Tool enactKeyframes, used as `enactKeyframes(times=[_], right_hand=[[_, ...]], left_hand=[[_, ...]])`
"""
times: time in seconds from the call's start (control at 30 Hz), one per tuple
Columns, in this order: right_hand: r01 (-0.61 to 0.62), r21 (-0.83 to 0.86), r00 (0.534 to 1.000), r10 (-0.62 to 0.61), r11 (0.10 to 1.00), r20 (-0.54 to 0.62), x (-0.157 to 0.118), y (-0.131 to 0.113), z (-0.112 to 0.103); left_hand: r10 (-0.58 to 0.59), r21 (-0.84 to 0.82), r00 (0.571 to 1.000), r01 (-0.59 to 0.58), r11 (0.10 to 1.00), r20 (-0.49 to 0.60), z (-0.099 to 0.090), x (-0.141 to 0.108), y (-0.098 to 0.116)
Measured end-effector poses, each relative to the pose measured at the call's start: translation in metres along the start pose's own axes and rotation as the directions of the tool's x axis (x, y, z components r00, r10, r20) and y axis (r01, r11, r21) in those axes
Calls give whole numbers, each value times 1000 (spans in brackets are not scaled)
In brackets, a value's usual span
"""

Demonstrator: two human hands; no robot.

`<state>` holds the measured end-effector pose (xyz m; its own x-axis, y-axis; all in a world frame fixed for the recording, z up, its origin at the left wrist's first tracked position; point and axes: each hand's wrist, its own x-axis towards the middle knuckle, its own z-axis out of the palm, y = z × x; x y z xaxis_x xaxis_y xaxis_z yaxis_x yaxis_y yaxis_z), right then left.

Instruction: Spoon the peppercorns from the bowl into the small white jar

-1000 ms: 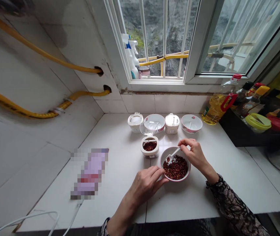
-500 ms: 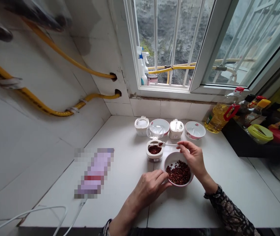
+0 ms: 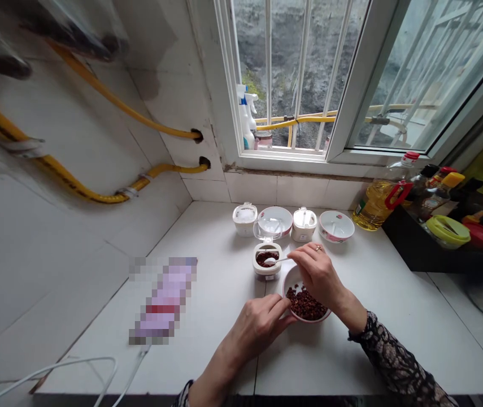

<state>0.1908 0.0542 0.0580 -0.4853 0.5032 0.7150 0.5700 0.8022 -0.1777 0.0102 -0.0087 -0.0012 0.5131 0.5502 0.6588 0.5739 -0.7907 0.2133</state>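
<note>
Item: one right hand, which pinched a small white spoon by its handle, the spoon's head at the mouth of an open jar of dark red bits. Item: one left hand, loosely curled, which held a bowl of similar bits by its edge. Apparent step: spoon work at the jar; any movement there called for clearance of the rim.

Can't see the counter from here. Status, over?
Right hand holding spoon at jar's mouth. Left hand on spice bowl. Jar lid open, not blocking.
</note>
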Motion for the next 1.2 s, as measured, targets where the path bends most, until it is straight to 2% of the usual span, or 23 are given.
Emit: enactKeyframes(times=[0.13, 0.23, 0.33, 0.43, 0.57, 0.67, 0.73, 0.8, 0.87, 0.93, 1.07, 1.2], right_hand=[[88, -83, 991, -78, 993, 109, 10, 1, 12], [89, -149, 992, -74, 985, 102, 14, 4, 15], [59, -129, 996, -50, 990, 75, 14, 6, 10], [8, -55, 1000, -6, 998, 30, 11, 6, 1], [-145, 58, 986, 149, 988, -80, 6, 10, -18], [-222, 47, 971, 225, 974, -81, 2, 20, -36], [-220, -14, 975, 220, 975, 3, -2, 28, -44], [-167, -115, 978, 179, 979, 103, -7, 35, -46], [-90, -217, 974, 131, 972, 186, -11, 38, -43], [-37, -243, 960, 102, 969, 259, -15, 36, -37], [-90, -19, 923, 91, 996, 374, -18, 23, -30], [-223, 182, 923, 147, 958, 357, -18, 15, -29]], left_hand=[[-6, 9, 1000, 5, 1000, 9, 1, -1, -1], [1, 14, 1000, -1, 1000, 3, 0, -1, -2], [5, 14, 1000, -5, 1000, 4, 0, 0, -1], [-1, 15, 1000, 1, 1000, 8, -1, 1, 0], [1, 5, 1000, -1, 1000, 14, -2, 1, 0], [4, -12, 1000, -4, 1000, 15, -2, 0, -1], [0, -19, 1000, 1, 1000, 19, -2, -1, -1], [-3, -19, 1000, 4, 1000, 24, -2, -1, -1], [0, -16, 1000, 0, 1000, 27, -3, 0, -1], [6, -18, 1000, -6, 1000, 27, -4, 0, -1], [2, -27, 1000, -1, 1000, 23, -6, 1, 0], [0, -30, 1000, 1, 1000, 26, -7, 0, 0]])
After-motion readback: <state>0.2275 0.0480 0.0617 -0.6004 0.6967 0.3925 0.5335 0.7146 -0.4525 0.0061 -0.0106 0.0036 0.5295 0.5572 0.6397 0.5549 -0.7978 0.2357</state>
